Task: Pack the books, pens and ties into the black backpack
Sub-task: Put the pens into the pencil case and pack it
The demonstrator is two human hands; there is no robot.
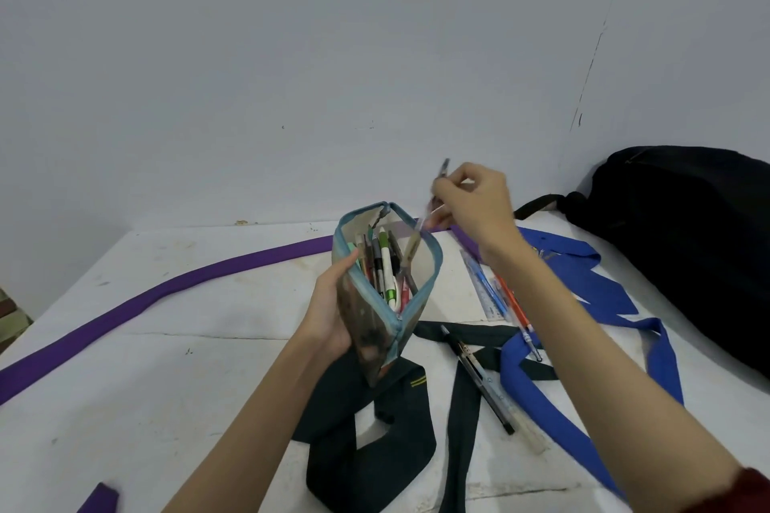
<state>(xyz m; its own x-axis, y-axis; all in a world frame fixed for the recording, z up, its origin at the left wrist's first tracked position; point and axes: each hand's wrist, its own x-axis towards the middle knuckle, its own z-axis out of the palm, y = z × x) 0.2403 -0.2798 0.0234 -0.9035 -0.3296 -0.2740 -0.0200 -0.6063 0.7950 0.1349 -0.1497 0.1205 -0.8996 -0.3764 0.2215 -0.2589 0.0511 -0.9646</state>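
My left hand (331, 314) grips an unzipped pencil case (383, 287) upright above the table, with several pens inside. Over its mouth, my right hand (473, 202) pinches a pen (437, 189) whose lower end points into the case; the pen is blurred. Several loose pens (514, 310) and a clear ruler (483, 285) lie on the table to the right, two more pens (485, 385) nearer me. A purple tie (125, 310) stretches across the left, a black tie (375, 441) lies below the case, a blue tie (583, 287) at the right. The black backpack (687, 237) rests at the far right.
The white table (187, 387) ends at a plain grey wall (291, 75) behind. A purple tie end (100, 498) shows at the near left edge. No books are in view.
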